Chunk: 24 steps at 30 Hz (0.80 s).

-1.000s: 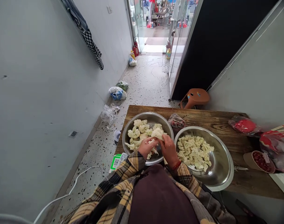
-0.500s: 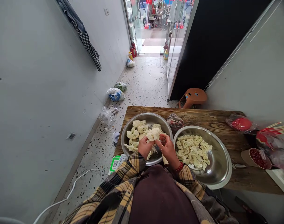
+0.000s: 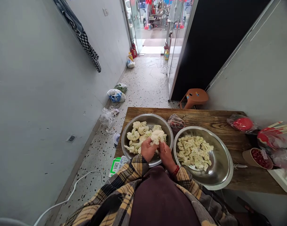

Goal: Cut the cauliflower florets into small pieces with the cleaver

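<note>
Over the left steel bowl (image 3: pixel 124 138), a cauliflower piece (image 3: pixel 158 136) is held between my two hands. My left hand (image 3: pixel 148 150) grips its left underside with closed fingers. On the other side my right hand (image 3: pixel 166 154), with a red bead bracelet at the wrist, has its fingers closed against the piece; the fingertips are partly hidden. Larger cauliflower chunks (image 3: pixel 134 135) lie in that bowl beneath and beside my hands. The right steel bowl (image 3: pixel 222 169) stands close by and contains many small cauliflower florets (image 3: pixel 192 152).
Behind the bowls lies a plastic bag of dark red contents (image 3: pixel 175 121) on the wooden table (image 3: pixel 211 117). A paper tub of red pieces (image 3: pixel 260 158) and bagged skewers (image 3: pixel 273 130) are at the right. A brown stool (image 3: pixel 195 97) stands beyond the table.
My right hand has turned and drawn in closer to my left, its fingers now pressed to the cauliflower piece. The piece has shifted slightly to the right.
</note>
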Available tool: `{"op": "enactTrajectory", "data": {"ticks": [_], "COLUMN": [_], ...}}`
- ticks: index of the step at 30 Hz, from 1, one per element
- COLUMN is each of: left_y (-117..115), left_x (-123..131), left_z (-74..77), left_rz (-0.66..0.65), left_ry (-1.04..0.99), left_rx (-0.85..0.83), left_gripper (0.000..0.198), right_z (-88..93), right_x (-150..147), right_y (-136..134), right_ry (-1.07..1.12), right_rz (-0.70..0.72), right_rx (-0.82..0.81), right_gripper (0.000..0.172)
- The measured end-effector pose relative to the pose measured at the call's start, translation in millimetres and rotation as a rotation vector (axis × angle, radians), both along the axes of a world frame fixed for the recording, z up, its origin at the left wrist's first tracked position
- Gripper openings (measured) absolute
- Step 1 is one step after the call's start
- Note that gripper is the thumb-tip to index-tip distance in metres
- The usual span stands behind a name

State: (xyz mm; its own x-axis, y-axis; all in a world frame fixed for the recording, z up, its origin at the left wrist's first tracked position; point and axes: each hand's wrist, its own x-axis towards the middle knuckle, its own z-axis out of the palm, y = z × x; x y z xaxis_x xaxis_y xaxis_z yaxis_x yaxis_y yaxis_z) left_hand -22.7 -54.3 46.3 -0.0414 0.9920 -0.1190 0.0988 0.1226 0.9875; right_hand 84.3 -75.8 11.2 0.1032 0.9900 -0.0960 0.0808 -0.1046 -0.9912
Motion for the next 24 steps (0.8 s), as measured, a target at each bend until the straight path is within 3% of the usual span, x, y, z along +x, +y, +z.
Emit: {"op": "enactTrajectory", "data": {"ticks": [3, 8, 12, 17, 24], "left_y": [-1.4, -4.1, 3.6, 11.2, 15.8], "left_x": [4.6, 14.3, 7.1, -5.6, 0.2], "left_z": [-0.5, 8.5, 20.7, 22.9, 13.7], "left_rz": [0.015, 0.02, 0.107, 0.148, 0.165], "left_ry": [-0.016, -0.304, -0.604, -0.765, -0.694], "left_rx": [-0.027, -0.222, -0.369, -0.412, -0.374], "left_gripper": [0.025, 0.026, 0.032, 0.044, 0.039], "right_z": [8.5, 21.7, 21.7, 21.0, 37.4], "right_x": [-4.5, -5.7, 9.5, 31.8, 34.5], "right_y": [-1.1, 3.8, 11.3, 10.9, -4.3], "right_ry": [0.132, 0.659, 0.863, 0.816, 0.515], "right_rz": [-0.042, -0.115, -0.1, -0.134, -0.079], "right_rx": [-0.084, -0.46, -0.475, -0.412, -0.258], "right_gripper": [0.043, 0.041, 0.039, 0.039, 0.04]}}
